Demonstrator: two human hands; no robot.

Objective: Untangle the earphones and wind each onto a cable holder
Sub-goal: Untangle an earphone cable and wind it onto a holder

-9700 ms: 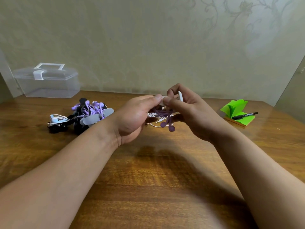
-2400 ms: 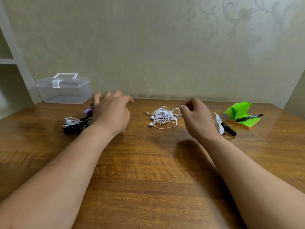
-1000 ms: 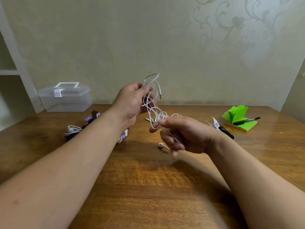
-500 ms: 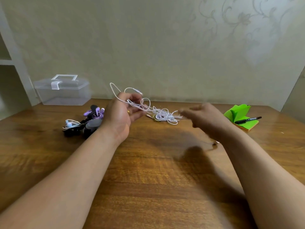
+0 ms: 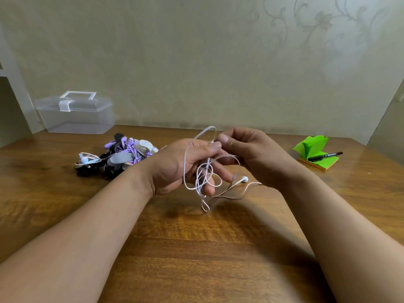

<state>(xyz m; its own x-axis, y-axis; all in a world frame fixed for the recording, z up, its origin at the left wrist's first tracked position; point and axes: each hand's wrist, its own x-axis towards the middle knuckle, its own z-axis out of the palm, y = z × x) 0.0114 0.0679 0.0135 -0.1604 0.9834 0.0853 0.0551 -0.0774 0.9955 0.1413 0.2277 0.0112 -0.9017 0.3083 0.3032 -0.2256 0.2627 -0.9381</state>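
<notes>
Just above the middle of the wooden surface (image 5: 196, 259), you hold the white earphones (image 5: 203, 176) between both hands. Your left hand (image 5: 175, 167) presses the cable against the forefinger with its thumb. Its other fingers are loosely curled, with tangled loops draped across them. Your right hand (image 5: 255, 156) pinches the same cable between thumb and forefinger, right beside your left thumb tip. One loop stands up above the pinch. The rest hangs below, with one earbud (image 5: 243, 179) dangling under your right palm and strands trailing toward the surface. To the left lies a pile of other earphones (image 5: 129, 147) with grey holders (image 5: 119, 159). A clear plastic box (image 5: 76, 117) sits behind the pile. A green notepad (image 5: 312, 147) with a black marker (image 5: 325, 154) on it lies far right.
</notes>
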